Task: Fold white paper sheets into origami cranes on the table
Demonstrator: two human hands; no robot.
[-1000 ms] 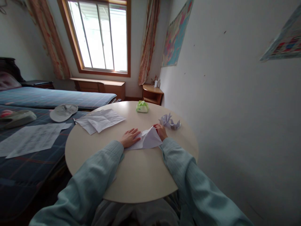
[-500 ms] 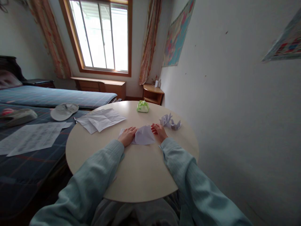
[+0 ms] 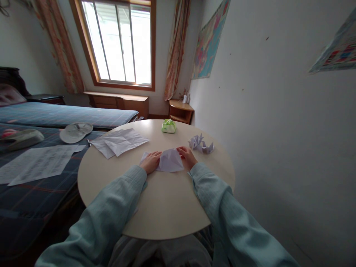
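A partly folded sheet of white paper (image 3: 171,161) lies on the round table in front of me. My left hand (image 3: 151,161) rests on its left part with the fingers stretched out flat, pressing it down. At the sheet's upper right corner, my right hand (image 3: 188,155) has thumb and fingers closed on the paper's edge. Just beyond the right hand sit several small folded paper figures (image 3: 197,142), grey-white with pointed tips. Parts of the sheet under the left hand are hidden.
Creased white sheets (image 3: 122,141) lie at the table's left side, near a pen (image 3: 89,142). A green tissue pack (image 3: 168,126) stands at the far edge of the round table (image 3: 167,207). Left of it, a bed (image 3: 41,174) holds printed pages (image 3: 41,163) and a cap (image 3: 76,132).
My right hand has shifted slightly left and closed on the paper's upper right corner. The left hand stays nearly in place on the sheet.
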